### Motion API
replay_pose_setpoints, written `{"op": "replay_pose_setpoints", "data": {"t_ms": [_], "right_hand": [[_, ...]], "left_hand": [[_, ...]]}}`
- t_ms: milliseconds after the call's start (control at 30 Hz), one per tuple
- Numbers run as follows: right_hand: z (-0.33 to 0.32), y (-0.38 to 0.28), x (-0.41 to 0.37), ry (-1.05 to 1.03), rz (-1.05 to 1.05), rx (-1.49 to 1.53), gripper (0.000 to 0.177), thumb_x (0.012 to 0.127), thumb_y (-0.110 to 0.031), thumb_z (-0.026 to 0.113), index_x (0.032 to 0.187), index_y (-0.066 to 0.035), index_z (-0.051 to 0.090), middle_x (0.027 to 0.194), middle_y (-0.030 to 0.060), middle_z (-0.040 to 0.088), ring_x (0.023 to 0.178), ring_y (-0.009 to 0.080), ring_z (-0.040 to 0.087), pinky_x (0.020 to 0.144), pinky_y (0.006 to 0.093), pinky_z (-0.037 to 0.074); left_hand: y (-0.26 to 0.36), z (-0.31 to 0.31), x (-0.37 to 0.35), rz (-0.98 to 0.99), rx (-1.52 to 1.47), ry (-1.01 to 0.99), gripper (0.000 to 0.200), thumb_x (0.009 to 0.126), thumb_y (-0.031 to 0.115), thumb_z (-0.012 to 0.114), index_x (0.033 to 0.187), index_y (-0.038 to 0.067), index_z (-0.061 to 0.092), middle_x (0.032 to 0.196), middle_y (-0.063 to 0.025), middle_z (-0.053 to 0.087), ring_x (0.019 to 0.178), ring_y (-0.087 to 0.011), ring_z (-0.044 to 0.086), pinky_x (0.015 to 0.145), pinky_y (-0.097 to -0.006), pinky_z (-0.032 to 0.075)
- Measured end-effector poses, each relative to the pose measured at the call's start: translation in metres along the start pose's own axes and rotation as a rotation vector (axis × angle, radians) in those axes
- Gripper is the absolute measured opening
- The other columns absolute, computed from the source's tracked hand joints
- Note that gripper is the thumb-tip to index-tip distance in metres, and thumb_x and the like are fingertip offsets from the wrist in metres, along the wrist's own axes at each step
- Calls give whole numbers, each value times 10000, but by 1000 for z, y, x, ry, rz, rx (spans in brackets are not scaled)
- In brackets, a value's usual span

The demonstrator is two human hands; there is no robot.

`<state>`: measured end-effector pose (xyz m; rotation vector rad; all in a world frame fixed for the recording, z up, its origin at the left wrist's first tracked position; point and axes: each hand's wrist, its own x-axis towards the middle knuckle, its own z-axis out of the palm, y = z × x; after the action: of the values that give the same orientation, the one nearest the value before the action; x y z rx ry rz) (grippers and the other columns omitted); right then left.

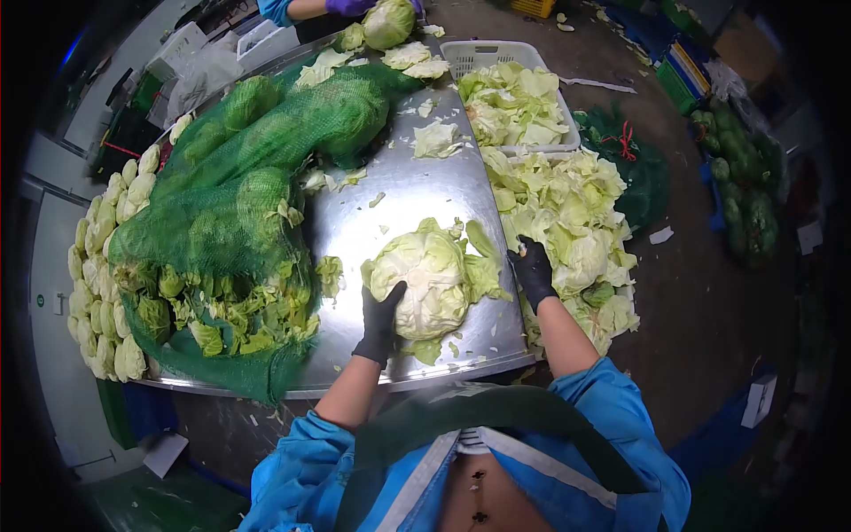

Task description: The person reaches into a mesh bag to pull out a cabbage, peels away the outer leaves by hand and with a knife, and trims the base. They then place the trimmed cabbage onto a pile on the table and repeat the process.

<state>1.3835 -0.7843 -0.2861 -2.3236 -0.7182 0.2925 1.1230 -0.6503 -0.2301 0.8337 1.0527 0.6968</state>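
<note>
A pale green cabbage point(424, 282) sits on the metal table point(355, 213) with its cut stem end facing up and loose outer leaves on its right side. My left hand point(381, 324), in a black glove, grips the cabbage from the left, thumb on top. My right hand point(534, 273), also black-gloved, is past the table's right edge, apart from the cabbage and over the heap of cabbage leaves point(576, 222). Its fingers look curled; a small pale spot shows at them, but what they hold, if anything, I cannot make out.
Green net sacks point(257, 133) of cabbages cover the table's left side, with stacked trimmed cabbages point(111, 275) beyond. A white crate point(567, 106) of leaves stands at the right. Across the table, a co-worker's purple-gloved hand point(350, 6) is beside another cabbage point(388, 24).
</note>
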Motion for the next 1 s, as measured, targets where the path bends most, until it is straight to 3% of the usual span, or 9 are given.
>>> {"op": "replay_pose_setpoints", "data": {"t_ms": [133,200,467,667,733,767,833,933,1000], "right_hand": [[-23,-64,-28,-136,-226,247,423,851,-244,601,1244,-120,506,832,114,572,713,278,578,659,346,470],[-38,-106,-40,-238,-385,-81,406,880,-297,549,1242,-117,505,815,116,589,690,287,589,647,335,476],[-4,-100,18,-292,-191,55,429,867,-439,496,933,-35,625,868,206,630,805,388,598,708,442,467],[22,-39,63,-297,-135,-66,306,749,-349,601,826,-57,650,807,190,631,796,333,611,703,405,481],[-6,-21,90,-264,96,-145,357,739,-310,645,966,-37,612,892,193,631,844,329,606,737,391,484],[-26,-22,81,-99,14,-78,433,723,-293,684,1039,-22,567,944,192,622,873,324,602,760,383,481],[-44,-28,65,79,-177,-19,722,679,-264,776,1235,19,414,1097,198,578,971,311,582,826,357,467],[-18,-56,19,-299,-348,531,669,706,-283,768,1249,-12,484,1163,148,574,1029,204,553,869,293,432],[-24,-74,-17,-476,-48,585,566,755,-295,722,1221,-40,525,1030,116,642,940,190,593,844,293,441]], "left_hand": [[5,6,18,389,439,-166,880,668,106,775,1356,1,236,1216,-168,476,1085,-248,516,906,-343,446],[14,16,16,389,466,-139,946,645,129,792,1357,-58,199,1226,-198,472,1107,-255,505,911,-337,438],[8,8,-1,738,934,-112,1124,567,260,829,1404,-11,130,1248,-257,426,1134,-368,449,964,-422,364],[-9,-18,-23,826,864,-145,1127,587,249,823,1407,-22,99,1289,-237,398,1190,-346,404,1005,-412,328],[-13,-31,-30,348,506,-258,1045,615,227,812,1390,-27,159,1299,-203,396,1196,-317,400,1011,-398,325],[-14,-31,-31,597,537,-45,912,636,216,801,1339,-19,270,1276,-175,429,1176,-276,427,1000,-378,342],[-13,-24,-13,446,469,-121,866,634,219,803,1307,-18,311,1267,-172,438,1169,-266,434,991,-375,351],[10,-6,26,213,626,-347,842,640,231,803,1288,-37,336,1253,-169,443,1148,-263,451,959,-368,384],[26,15,32,571,890,-200,930,632,196,811,1337,-53,258,1273,-188,432,1144,-262,463,944,-356,408]]}}
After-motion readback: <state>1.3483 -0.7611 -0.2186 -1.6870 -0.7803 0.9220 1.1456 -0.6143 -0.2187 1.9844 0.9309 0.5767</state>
